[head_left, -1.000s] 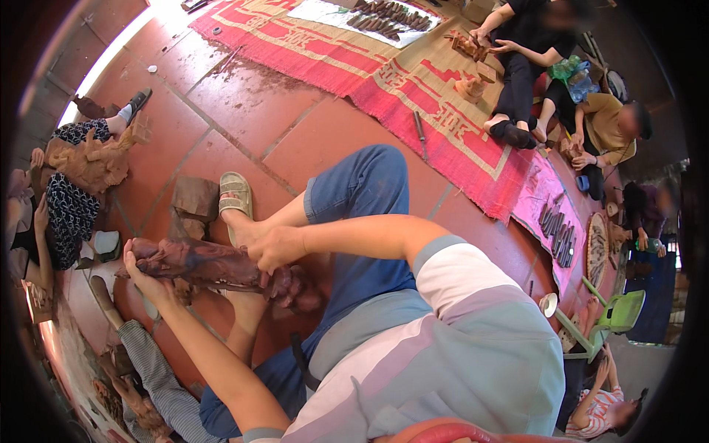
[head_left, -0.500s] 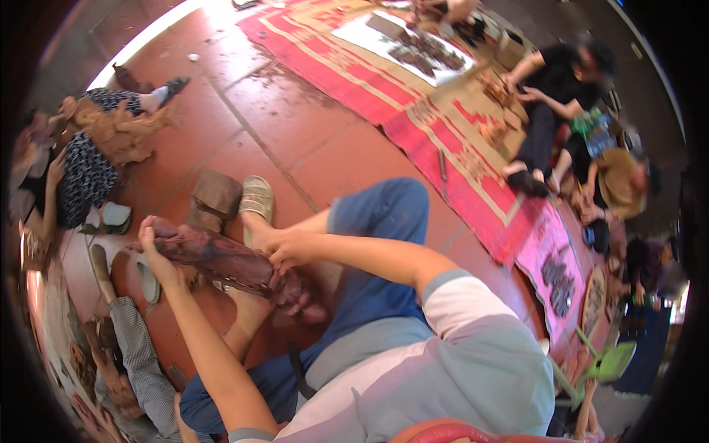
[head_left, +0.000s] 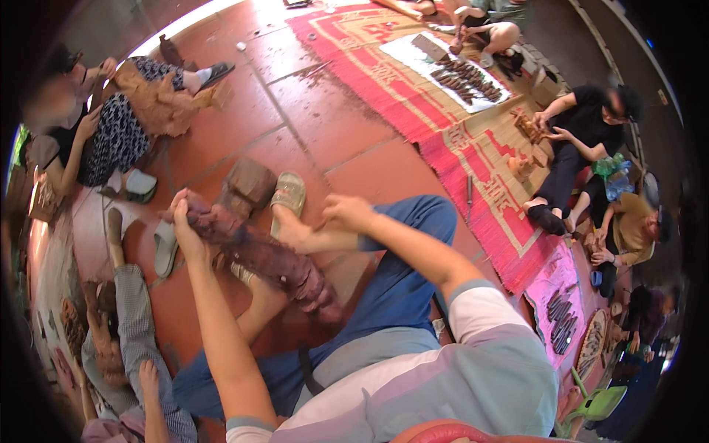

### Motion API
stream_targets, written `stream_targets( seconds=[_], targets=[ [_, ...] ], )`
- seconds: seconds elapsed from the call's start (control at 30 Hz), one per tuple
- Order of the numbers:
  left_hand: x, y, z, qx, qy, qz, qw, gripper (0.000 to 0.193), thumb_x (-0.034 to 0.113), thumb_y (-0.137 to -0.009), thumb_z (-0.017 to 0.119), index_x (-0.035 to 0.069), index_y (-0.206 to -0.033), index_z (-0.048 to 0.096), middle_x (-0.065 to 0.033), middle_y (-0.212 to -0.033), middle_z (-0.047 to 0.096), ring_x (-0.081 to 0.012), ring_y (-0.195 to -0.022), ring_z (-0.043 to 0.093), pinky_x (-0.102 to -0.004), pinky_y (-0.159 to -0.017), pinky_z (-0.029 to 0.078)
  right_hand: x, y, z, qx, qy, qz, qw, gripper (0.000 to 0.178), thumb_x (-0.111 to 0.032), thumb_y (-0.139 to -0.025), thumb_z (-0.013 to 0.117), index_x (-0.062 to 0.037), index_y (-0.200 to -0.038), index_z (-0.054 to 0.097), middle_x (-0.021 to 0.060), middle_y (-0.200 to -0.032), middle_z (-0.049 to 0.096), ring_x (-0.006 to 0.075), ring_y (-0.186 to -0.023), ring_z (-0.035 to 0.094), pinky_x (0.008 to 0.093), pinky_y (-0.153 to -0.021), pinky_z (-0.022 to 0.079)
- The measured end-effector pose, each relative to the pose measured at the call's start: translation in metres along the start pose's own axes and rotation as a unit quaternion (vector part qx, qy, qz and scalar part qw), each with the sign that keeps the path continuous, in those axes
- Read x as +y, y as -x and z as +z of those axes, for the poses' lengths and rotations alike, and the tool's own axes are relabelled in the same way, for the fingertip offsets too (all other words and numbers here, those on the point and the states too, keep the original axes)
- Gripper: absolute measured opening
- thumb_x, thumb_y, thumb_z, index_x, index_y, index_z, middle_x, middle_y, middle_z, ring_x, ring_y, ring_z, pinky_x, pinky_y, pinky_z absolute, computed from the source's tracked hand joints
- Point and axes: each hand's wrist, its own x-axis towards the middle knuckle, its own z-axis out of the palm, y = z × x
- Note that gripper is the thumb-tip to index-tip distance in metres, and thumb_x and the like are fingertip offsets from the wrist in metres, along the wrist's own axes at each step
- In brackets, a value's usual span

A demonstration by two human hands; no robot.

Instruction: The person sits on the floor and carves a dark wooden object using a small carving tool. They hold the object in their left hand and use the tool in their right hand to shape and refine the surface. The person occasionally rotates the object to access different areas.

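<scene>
A long dark carved wooden piece [head_left: 258,255] lies slanted across my lap and lower legs, over my blue trousers [head_left: 402,280]. My left hand [head_left: 181,221] grips its far upper end. My right hand [head_left: 347,213] hovers off the wood above my ankle, fingers curled, and I see nothing in it. My foot in a beige sandal [head_left: 288,193] rests just beyond the wood.
A brown wooden block [head_left: 247,184] stands on the red tile floor by my sandal. Loose slippers [head_left: 162,247] lie to the left. Seated people ring me. A red woven mat [head_left: 443,140] carries a white sheet of dark carvings [head_left: 461,74]. A green stool [head_left: 602,402] stands lower right.
My right hand has lifted off the middle of the wooden piece and moved right, above my ankle. My left hand keeps its hold on the far end. The view has tilted.
</scene>
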Motion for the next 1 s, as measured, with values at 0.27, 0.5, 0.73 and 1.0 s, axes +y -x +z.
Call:
stream_targets(
  seconds=[0.27,0.5,0.73,1.0],
  targets=[
    [0.020,0.011,0.025,-0.015,-0.013,0.018,1.000,0.033,0.030,-0.088,0.057,0.008,-0.112,0.063,0.0003,-0.087,0.054,-0.0093,-0.076,0.053,-0.0232,-0.064,0.047,-0.087,-0.004,0.029,-0.046,-0.092,-0.272,0.957,0.016,-0.025,-0.076,0.070,-0.0143,-0.079,0.059,0.0001,-0.093,0.054,0.0207,-0.083,0.059,0.0368,-0.064,0.048],
    [0.018,0.007,0.009,0.019,-0.015,0.009,1.000,0.032,0.028,-0.087,0.058,0.006,-0.110,0.062,-0.0038,-0.094,0.057,-0.0138,-0.085,0.056,-0.0277,-0.074,0.049,-0.031,-0.017,0.008,-0.004,-0.004,-0.173,0.985,0.010,-0.025,-0.076,0.069,-0.0173,-0.081,0.066,-0.0007,-0.092,0.058,0.0208,-0.082,0.062,0.0350,-0.065,0.052],
    [0.015,0.004,0.022,0.002,-0.003,0.012,1.000,0.030,0.025,-0.087,0.058,0.006,-0.110,0.061,-0.0046,-0.097,0.056,-0.0151,-0.089,0.055,-0.0288,-0.078,0.048,-0.068,0.009,0.025,-0.012,-0.031,-0.205,0.978,0.020,-0.026,-0.073,0.073,-0.0156,-0.087,0.063,0.0027,-0.092,0.059,0.0228,-0.084,0.062,0.0348,-0.069,0.051],
    [0.016,-0.001,0.012,-0.009,0.011,-0.011,1.000,0.026,0.027,-0.089,0.058,0.010,-0.109,0.061,0.0011,-0.085,0.052,-0.0102,-0.072,0.052,-0.0268,-0.064,0.049,-0.024,-0.007,-0.006,-0.019,0.053,-0.061,0.997,0.007,-0.024,-0.078,0.066,-0.0172,-0.079,0.064,0.0004,-0.087,0.057,0.0212,-0.081,0.061,0.0368,-0.066,0.051]
  ],
)
